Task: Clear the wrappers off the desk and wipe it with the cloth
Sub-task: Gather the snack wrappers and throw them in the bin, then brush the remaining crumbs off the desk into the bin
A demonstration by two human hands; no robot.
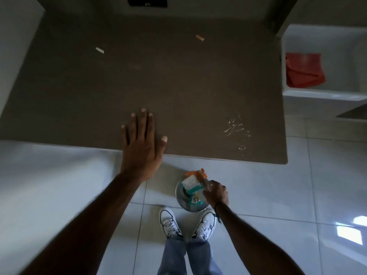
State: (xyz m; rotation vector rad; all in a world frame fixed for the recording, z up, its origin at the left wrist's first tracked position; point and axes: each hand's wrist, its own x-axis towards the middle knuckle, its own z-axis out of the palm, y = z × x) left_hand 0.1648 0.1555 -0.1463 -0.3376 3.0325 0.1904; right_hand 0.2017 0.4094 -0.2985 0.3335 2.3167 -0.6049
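My left hand [142, 141] lies flat and open on the front edge of the dark brown desk [139, 76]. Below the desk, my right hand [216, 192] is closed on a bunch of wrappers [195, 180], orange and teal-white, held over a round metal bin [190, 203] on the floor. Two small scraps remain on the desk: a white one [99, 50] at the far left and a tan one [199, 37] at the far middle. A red cloth [304, 70] lies folded on a white shelf [321, 96] to the right of the desk.
Shiny crumbs or droplets [237, 130] are scattered near the desk's front right corner. A black object [147, 2] stands at the desk's far edge. My white shoes [187, 224] stand on the pale tiled floor just behind the bin.
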